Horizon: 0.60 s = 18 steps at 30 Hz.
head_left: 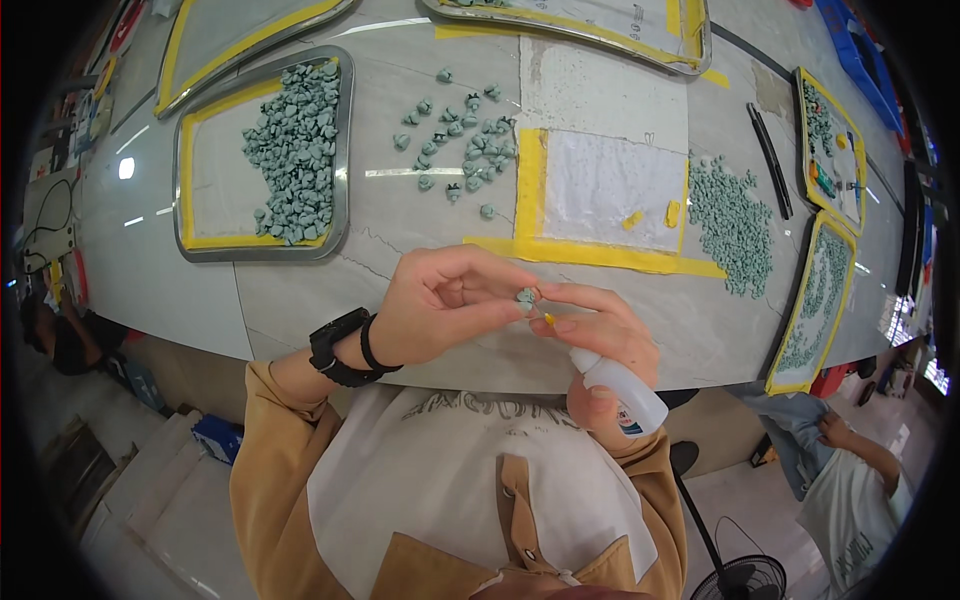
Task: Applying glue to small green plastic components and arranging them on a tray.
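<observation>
Pinched between the thumb and forefinger of my left hand (430, 305) is a small grey-green piece (525, 297), too small to make out its kind. My right hand (615, 335) meets it from the other side, its fingertips at the piece. A white plastic squeeze bottle (630, 395) is tucked in the right palm, under the thumb, tilted with its base toward the lower right. A tiny yellow bit (549, 319) shows by the right fingertips. Both hands are close together above the front edge of the table (420, 350).
Left stands a metal tray (345, 160) heaped with grey-green pieces (295, 140). Loose pieces (478, 150) lie beyond my hands, beside a yellow-taped white sheet (600, 180). Smaller pieces (730, 220), two black pens (770, 160) and narrow trays (780, 370) are right. A person (850, 490) is lower right.
</observation>
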Available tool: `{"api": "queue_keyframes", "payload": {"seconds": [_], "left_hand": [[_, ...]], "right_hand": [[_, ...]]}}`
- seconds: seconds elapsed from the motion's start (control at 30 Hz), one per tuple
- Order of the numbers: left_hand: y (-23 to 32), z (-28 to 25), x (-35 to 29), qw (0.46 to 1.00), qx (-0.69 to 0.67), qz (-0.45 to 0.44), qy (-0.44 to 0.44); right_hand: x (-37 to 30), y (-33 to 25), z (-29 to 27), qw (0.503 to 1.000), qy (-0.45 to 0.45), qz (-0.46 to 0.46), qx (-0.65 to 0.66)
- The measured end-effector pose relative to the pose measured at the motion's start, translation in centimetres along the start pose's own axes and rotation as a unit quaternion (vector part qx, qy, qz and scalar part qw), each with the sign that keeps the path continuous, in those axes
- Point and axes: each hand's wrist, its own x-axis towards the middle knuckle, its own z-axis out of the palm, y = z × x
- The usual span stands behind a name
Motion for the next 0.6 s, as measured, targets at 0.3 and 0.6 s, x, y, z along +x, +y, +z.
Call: {"api": "queue_keyframes", "payload": {"seconds": [0.3,0.6], "left_hand": [[0.2,0.3,0.5,1.0,0.012,-0.006,-0.003],[0.0,-0.2,0.0,0.995,0.065,0.017,0.075]], "right_hand": [[0.1,-0.6,-0.2,0.999,0.01,0.038,-0.021],[0.2,1.7,-3.8,0.895,-0.134,-0.042,-0.424]]}}
